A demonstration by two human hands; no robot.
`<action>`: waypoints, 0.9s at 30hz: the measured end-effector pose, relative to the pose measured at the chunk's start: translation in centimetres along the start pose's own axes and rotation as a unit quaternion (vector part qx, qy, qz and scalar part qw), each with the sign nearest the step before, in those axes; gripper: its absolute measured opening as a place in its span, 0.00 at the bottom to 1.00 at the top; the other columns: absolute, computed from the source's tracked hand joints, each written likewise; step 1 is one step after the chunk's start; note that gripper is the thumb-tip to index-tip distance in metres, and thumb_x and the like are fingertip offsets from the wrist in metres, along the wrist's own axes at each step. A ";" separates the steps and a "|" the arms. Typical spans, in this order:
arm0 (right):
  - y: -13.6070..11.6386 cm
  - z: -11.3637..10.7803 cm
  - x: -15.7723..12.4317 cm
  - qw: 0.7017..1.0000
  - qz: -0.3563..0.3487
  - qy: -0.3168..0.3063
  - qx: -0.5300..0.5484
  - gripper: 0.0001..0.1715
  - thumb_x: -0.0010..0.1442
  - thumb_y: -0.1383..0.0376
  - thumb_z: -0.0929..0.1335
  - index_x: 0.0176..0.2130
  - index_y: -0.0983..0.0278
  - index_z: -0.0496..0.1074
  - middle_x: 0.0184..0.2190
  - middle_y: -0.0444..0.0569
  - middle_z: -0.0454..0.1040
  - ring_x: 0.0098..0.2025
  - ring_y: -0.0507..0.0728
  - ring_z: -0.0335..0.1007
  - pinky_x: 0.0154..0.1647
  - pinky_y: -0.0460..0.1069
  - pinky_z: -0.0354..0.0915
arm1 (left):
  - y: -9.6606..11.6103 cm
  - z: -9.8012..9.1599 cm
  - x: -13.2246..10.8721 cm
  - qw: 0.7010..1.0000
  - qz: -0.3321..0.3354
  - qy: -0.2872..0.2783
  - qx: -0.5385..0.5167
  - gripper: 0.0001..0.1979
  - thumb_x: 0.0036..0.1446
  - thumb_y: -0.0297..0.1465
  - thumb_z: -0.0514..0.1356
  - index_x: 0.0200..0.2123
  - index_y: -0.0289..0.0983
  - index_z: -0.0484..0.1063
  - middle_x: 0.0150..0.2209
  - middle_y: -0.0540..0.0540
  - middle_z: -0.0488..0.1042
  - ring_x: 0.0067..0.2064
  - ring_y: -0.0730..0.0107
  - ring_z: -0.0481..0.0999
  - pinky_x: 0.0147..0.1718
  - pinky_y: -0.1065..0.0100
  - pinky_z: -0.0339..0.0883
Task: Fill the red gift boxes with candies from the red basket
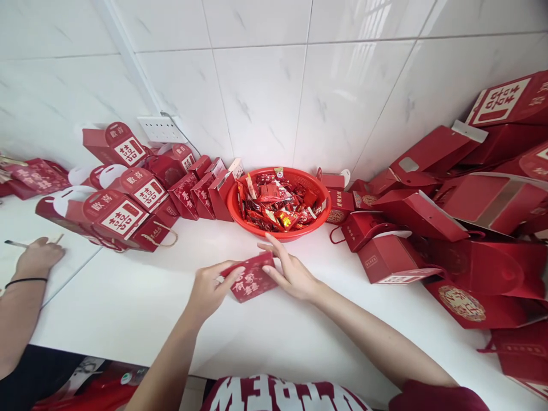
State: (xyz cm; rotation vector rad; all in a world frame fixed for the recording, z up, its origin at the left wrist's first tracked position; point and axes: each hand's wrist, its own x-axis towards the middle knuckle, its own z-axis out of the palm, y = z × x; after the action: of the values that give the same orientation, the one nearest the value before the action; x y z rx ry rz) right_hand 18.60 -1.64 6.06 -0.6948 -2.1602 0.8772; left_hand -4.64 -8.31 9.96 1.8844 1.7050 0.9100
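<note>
White marble-look tiled wall point(265, 85) fills the whole far side, and below it a white counter point(141, 302) runs left to right. Biggest mess is on the right: a heap of red gift boxes point(471, 228), most tipped over or lying flat, some with flaps open. On the far left there's a smaller bunch of red boxes with white labels point(128, 200), leaning on each other near a wall socket point(158, 129).

Between the two piles, up against the wall, sits a round red plastic basket point(231, 208) full of wrapped candies point(278, 205), mostly red wrappers.

Just near of the basket, in the middle of the counter, is the small red box point(252, 278) with gold characters, tilted and pinched from both ends. The left hand point(209, 291) grips its near-left corner with thumb and fingers closed on it. The right hand point(293, 274) holds the right end, fingers stretched along the far edge; I think the thumb presses the front face, but that bit is hard to see.

Way off at the left edge, another person's hand point(38, 257) rests on the counter with a black wristband point(25, 280), holding a thin stick-like thing point(15, 244).
</note>
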 end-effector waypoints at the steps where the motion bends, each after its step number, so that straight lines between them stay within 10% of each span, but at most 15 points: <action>1: 0.7 0.6 -0.3 1.000 -0.007 0.009 0.007 0.42 0.70 0.62 0.62 0.72 0.58 0.33 0.67 0.58 0.60 0.62 0.58 0.67 0.58 0.56 0.67 | -0.7 -0.9 -0.1 0.999 -0.016 0.037 0.030 0.17 0.63 0.43 0.57 0.41 0.39 0.80 0.38 0.49 0.82 0.37 0.67 0.79 0.37 0.72 0.69; 8: 4.6 2.9 -2.3 0.979 -0.085 -0.101 -0.155 0.16 0.70 0.65 0.61 0.54 0.62 0.71 0.52 0.55 0.76 0.53 0.61 0.72 0.56 0.59 0.66 | -7.1 -7.7 3.7 0.883 -0.154 0.270 0.351 0.20 0.63 0.43 0.55 0.48 0.38 0.78 0.26 0.43 0.76 0.33 0.55 0.76 0.34 0.64 0.61; 15: 4.8 3.4 -1.9 0.968 -0.092 -0.097 -0.212 0.17 0.71 0.65 0.61 0.55 0.64 0.71 0.54 0.55 0.74 0.54 0.59 0.69 0.57 0.56 0.65 | -9.0 -9.6 9.1 0.864 -0.193 0.260 0.386 0.23 0.69 0.38 0.46 0.55 0.27 0.67 0.43 0.34 0.74 0.42 0.53 0.72 0.37 0.60 0.58; 27: 4.5 3.1 -1.8 0.972 -0.069 -0.113 -0.193 0.18 0.71 0.65 0.61 0.57 0.63 0.70 0.56 0.54 0.73 0.56 0.59 0.68 0.60 0.57 0.63 | -9.3 -10.8 11.0 0.882 -0.139 0.237 0.382 0.26 0.71 0.37 0.39 0.57 0.20 0.59 0.57 0.30 0.58 0.59 0.37 0.55 0.51 0.38 0.48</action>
State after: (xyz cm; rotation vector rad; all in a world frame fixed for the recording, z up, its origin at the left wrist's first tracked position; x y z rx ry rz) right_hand 18.32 -1.23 0.35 -0.6412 -2.5870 0.4836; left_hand -18.56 2.71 12.79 1.8375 2.8786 0.6530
